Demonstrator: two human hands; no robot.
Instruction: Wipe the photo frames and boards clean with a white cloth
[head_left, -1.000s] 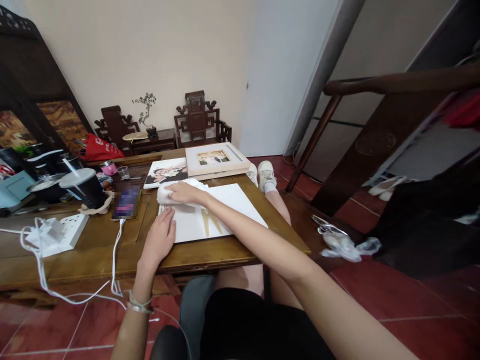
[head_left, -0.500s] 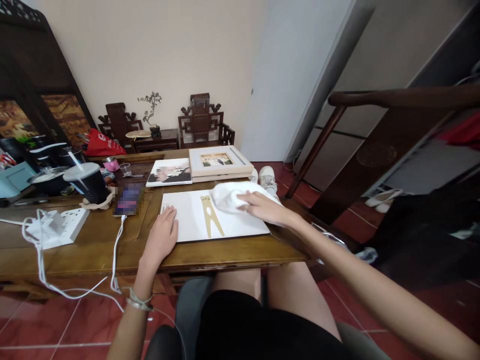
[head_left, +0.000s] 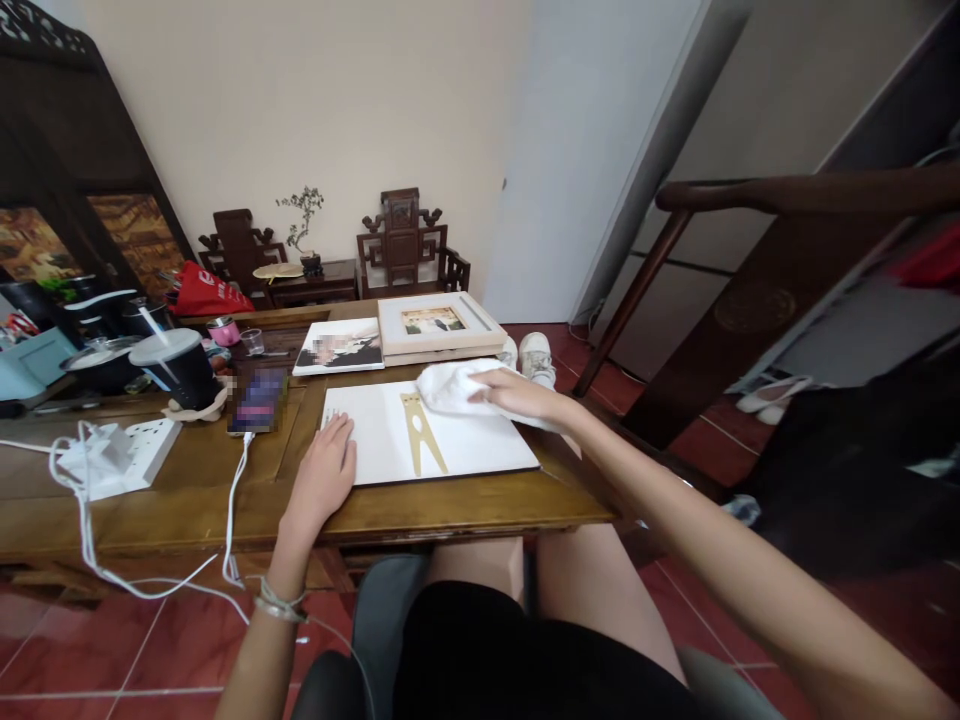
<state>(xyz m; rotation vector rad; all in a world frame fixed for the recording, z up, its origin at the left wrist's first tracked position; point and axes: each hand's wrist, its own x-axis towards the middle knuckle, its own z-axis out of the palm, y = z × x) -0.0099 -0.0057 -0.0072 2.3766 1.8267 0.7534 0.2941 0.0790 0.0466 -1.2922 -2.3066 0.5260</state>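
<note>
A white board with a tan, two-legged animal figure on it lies flat near the table's front edge. My left hand rests on the board's left side, its fingers stretched out. At the upper right part of the board, my right hand grips a white cloth that is bunched against the surface. The cloth covers that corner of the board, and some of my right fingers are hidden in its folds.
Behind the board lie a picture canvas and stacked frames. To the left are a phone on a cable, a lidded drink cup and a white power strip. A dark wooden chair stands on the right.
My right hand and the cloth have shifted slightly away from me, toward the board's far edge. My left hand stays in place on the board.
</note>
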